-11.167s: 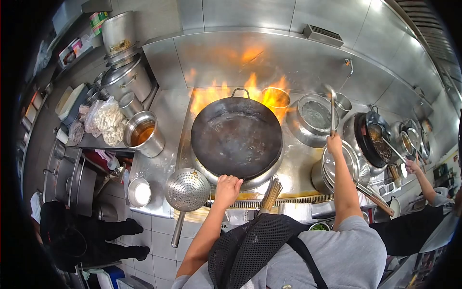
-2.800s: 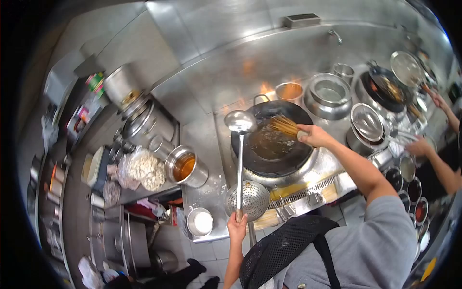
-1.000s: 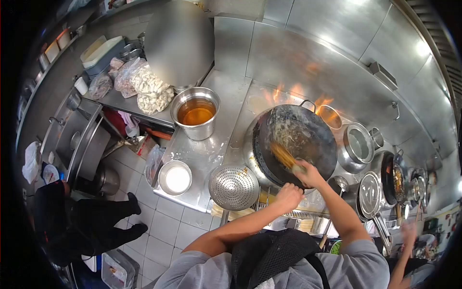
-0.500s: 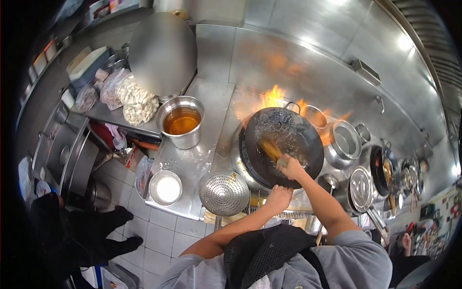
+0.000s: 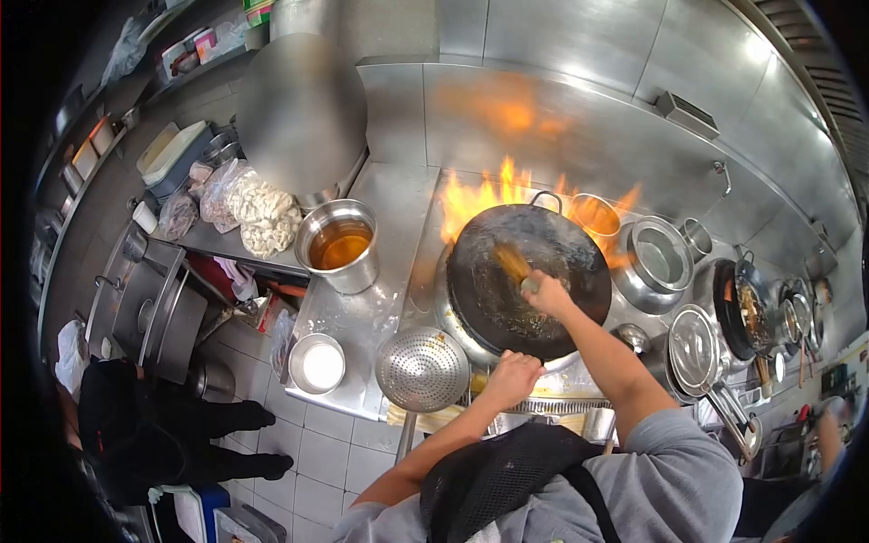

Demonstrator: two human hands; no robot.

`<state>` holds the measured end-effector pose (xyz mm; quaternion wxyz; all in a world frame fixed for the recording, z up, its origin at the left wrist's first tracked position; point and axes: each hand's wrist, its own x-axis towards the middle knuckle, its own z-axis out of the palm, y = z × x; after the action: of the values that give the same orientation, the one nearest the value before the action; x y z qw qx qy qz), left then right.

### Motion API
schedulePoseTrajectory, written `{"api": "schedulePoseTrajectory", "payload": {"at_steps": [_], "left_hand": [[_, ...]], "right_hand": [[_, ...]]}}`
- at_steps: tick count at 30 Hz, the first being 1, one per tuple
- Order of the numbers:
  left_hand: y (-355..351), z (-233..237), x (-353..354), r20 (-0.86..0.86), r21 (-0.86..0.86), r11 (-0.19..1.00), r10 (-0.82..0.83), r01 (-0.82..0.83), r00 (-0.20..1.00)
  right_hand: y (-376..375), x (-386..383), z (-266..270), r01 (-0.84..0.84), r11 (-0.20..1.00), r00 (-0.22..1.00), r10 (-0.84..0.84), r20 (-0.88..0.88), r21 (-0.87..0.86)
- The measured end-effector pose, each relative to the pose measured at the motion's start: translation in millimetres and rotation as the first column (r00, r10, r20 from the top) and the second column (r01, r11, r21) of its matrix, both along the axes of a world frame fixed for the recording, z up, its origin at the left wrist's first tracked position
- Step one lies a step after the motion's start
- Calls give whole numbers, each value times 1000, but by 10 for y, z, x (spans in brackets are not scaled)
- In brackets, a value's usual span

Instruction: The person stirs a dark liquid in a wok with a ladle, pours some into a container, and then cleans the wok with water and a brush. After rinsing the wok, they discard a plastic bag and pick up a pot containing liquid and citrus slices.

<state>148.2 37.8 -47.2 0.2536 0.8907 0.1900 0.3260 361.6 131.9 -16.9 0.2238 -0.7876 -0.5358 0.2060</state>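
A black wok sits on the burner with flames rising behind its far rim. My right hand is closed around the end of a bamboo wok brush, whose bristles reach into the wok and are blurred. A thin dark wet film with some bubbles shows on the wok's inside. At the near rim my left hand is closed, apparently on the wok's edge or handle; the exact grip is hidden under the fingers. Left of that hand lies a perforated metal strainer.
On the left counter stand a metal pot of amber liquid and a bowl of white stuff. To the right are a metal pot, wire strainers and another wok. Tall flames burn behind. A person in black stands left.
The brush and right hand have shifted slightly up in the wok. Less bubbling liquid shows there now. Flames behind the wok have spread leftward. My left hand stays at the near rim.
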Motion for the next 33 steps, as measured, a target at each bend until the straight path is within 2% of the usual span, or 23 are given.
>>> {"api": "schedulePoseTrajectory", "payload": {"at_steps": [1,3,4,7,9,10,11,12,13,14,15,17,19,21,23,25,26,28,30,33], "left_hand": [[10,28,-8,-4,7,1000,17,-17,1000],[-32,74,-12,-26,-25,999,20,-20,999],[-40,62,-20,-27,-15,1000,18,-19,999],[-70,87,-74,-61,-32,999,32,-34,998],[-95,87,-78,10,16,998,64,-64,998],[-94,45,-56,32,38,996,82,-83,996],[-87,27,-69,31,35,994,102,-103,994],[-75,20,-66,4,8,996,84,-84,996],[-89,15,-49,-21,-24,998,60,-61,998],[-116,20,-43,-16,-37,997,66,-67,998],[-111,51,-45,-36,-30,997,67,-69,997],[-58,78,-119,-76,-25,998,55,-57,996],[-54,86,-89,-32,-16,999,49,-49,998],[-37,66,-99,-29,13,999,35,-35,999],[-36,72,-97,18,12,999,50,-50,999],[-19,62,-86,30,14,999,49,-50,998],[-3,61,-94,30,-3,999,39,-39,999],[13,60,-116,33,-20,1000,9,-9,999],[0,70,-77,22,-18,999,29,-28,999],[10,47,-78,23,-11,1000,19,-19,1000]], "right_hand": [[-143,-31,-49,-76,997,997,77,-19,4],[-563,-286,459,-111,975,979,74,-188,-194],[-743,-282,485,-118,973,977,78,-197,-200],[-1085,-224,640,-281,933,944,226,-240,-226],[-1121,-324,914,-292,912,897,157,-413,-289],[-965,-283,781,-364,908,869,251,-427,-207],[-765,-392,932,-325,911,807,128,-576,-254],[-466,-407,867,-246,939,745,24,-666,-241],[-18,-229,594,-228,965,757,90,-647,-131],[429,-23,303,-93,989,826,10,-563,-119],[505,-67,285,42,990,953,0,-303,132],[360,-239,273,95,993,890,-56,-452,64],[-129,-280,334,-146,976,884,56,-464,-162],[-801,-112,171,-331,941,936,318,-148,-73],[-1207,249,292,-342,915,929,363,68,-214],[-986,685,272,-332,917,880,386,277,-220],[-718,369,862,-126,903,983,169,70,-411],[89,517,666,-61,863,998,49,-37,-502],[355,267,667,97,971,969,-142,-201,-220],[-1,-153,318,52,986,970,-88,-227,-159]]}}
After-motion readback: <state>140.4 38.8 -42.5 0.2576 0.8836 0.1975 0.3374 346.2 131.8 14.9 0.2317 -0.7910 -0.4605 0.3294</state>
